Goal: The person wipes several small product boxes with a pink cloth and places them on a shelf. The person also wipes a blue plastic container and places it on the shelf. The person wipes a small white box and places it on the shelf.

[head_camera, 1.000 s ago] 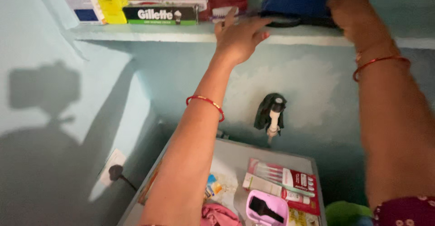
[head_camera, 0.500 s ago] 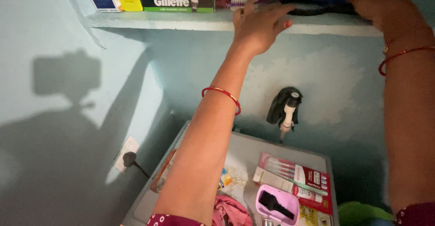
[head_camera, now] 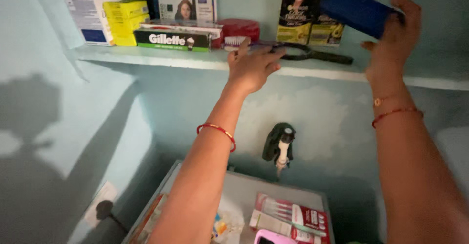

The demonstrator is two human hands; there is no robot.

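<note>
My left hand [head_camera: 251, 68] reaches up to the pale wall shelf [head_camera: 161, 58], its fingers resting on a toothbrush [head_camera: 254, 43] that lies at the shelf edge. My right hand [head_camera: 393, 41] holds a dark blue pouch [head_camera: 356, 10] lifted clear above the shelf, tilted down to the right. A black comb-like handle [head_camera: 312, 55] lies on the shelf below the pouch, between my two hands. Both wrists wear red bangles.
On the shelf stand a green-and-black box [head_camera: 171, 40], a yellow box [head_camera: 124, 21], a white box [head_camera: 88, 19], a red round case [head_camera: 239, 29], a bottle [head_camera: 206, 2] and hair-dye boxes [head_camera: 298, 9]. Below are a wall tap [head_camera: 281, 146] and a grey surface [head_camera: 244, 195] with a toothbrush pack [head_camera: 293, 214].
My right hand has lifted the blue pouch off the shelf, uncovering the black handle. The view tilted upward, showing more of the shelf. My left hand stays at the toothbrush.
</note>
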